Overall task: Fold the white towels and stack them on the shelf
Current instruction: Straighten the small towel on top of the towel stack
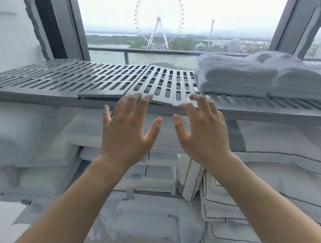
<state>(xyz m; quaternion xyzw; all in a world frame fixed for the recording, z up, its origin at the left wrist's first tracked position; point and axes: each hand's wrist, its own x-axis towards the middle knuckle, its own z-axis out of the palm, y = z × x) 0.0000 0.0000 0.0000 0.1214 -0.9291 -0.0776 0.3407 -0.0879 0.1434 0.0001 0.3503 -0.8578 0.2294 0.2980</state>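
A grey slotted shelf [69, 80] runs across the view at chest height. Folded white towels [237, 77] lie stacked on its right end, with a second pile [303, 81] beside them at the far right. My left hand [128, 125] and my right hand [201, 130] are raised side by side in front of the shelf's front edge, palms away from me, fingers spread. The fingertips of both reach the lip of a slotted panel [163, 84] that sits slightly lifted. Neither hand holds anything.
Below the shelf lie stacked white pillows and bedding [35, 138], some with dark piping [235, 198]. A large window [178, 30] with dark frames stands behind the shelf. The left half of the shelf top carries nothing.
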